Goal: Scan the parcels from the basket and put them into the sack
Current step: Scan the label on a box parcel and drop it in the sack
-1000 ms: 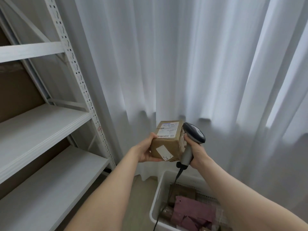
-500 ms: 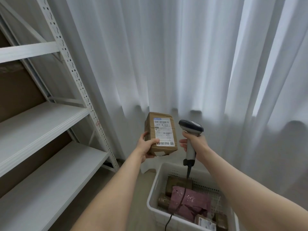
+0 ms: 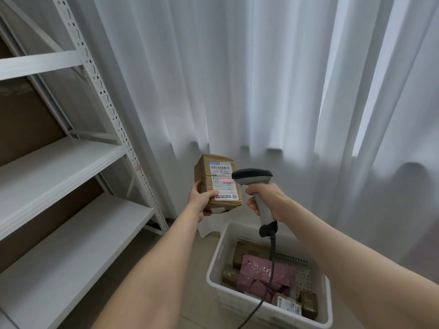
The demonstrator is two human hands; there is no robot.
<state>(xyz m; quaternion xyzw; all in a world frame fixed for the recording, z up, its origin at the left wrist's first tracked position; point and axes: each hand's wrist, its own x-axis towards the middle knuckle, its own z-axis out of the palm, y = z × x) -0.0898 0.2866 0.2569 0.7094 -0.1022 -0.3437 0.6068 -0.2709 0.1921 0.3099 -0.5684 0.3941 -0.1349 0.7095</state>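
Note:
My left hand [image 3: 200, 200] grips a small brown cardboard parcel [image 3: 217, 181] from below, label side facing me. A red scan line lies across its white label. My right hand [image 3: 267, 198] grips the handle of a grey barcode scanner [image 3: 255, 179], whose dark head points at the label from the right. The scanner's cable hangs down over the white basket [image 3: 215, 264] on the floor below. In the basket lie a pink mailer bag [image 3: 263, 274] and several brown parcels. No sack is in view.
A white metal shelf rack [image 3: 71, 167] with bare boards fills the left side, brown cardboard behind it. White curtains [image 3: 261, 79] hang across the back and right. A strip of floor runs between rack and basket.
The parcel was turned so its label faces me and held upright. The scanner's head swung to point at the label, and a red scan line now shows on it.

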